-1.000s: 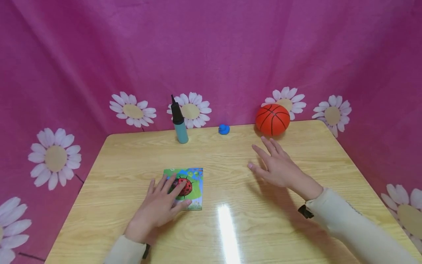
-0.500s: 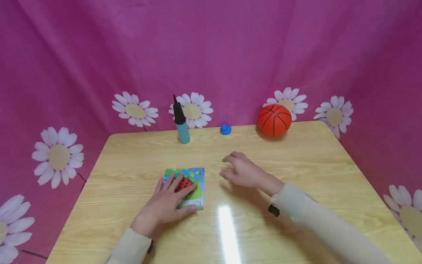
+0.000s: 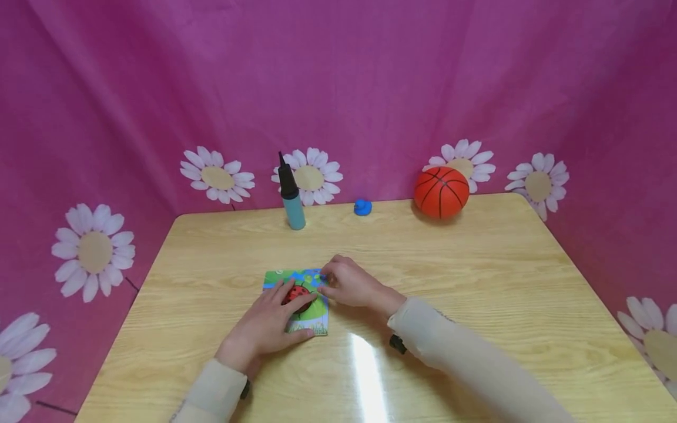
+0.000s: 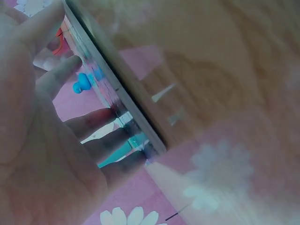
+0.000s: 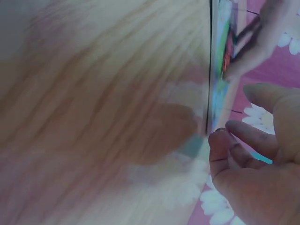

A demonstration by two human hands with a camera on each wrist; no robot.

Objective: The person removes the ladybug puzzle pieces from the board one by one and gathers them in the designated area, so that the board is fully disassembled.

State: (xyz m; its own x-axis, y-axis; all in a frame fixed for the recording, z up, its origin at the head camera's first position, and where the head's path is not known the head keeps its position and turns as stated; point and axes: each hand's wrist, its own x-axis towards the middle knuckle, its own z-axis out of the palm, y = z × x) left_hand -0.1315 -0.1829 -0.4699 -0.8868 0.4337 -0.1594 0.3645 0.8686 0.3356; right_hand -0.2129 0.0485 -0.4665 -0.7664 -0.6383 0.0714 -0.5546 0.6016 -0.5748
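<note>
A square ladybug picture puzzle point(image 3: 316, 320) lies flat on the table, its thickness showing in the left wrist view as a thin board point(image 4: 118, 89). My left hand point(image 3: 261, 323) rests on its left part with straight, spread fingers, partly hiding the red ladybug point(image 3: 298, 297). At the puzzle's upper right corner is my right hand point(image 3: 351, 284), thumb and bent fingers right at the edge. The right wrist view shows the fingertips point(image 5: 219, 140) near the board's corner, with the thumb point(image 5: 262, 95) apart from them and nothing visible between.
Along the back edge of the wooden table point(image 3: 476, 264) stand a teal and black hand pump point(image 3: 294, 202), a small blue rubber duck point(image 3: 362, 207) and an orange toy basketball point(image 3: 441, 192). A pink daisy-print curtain point(image 3: 370, 106) hangs behind the table and at both sides.
My right hand has moved left from near the basketball to the puzzle's upper right corner, its fingers bending on the way. The left hand stays on the puzzle.
</note>
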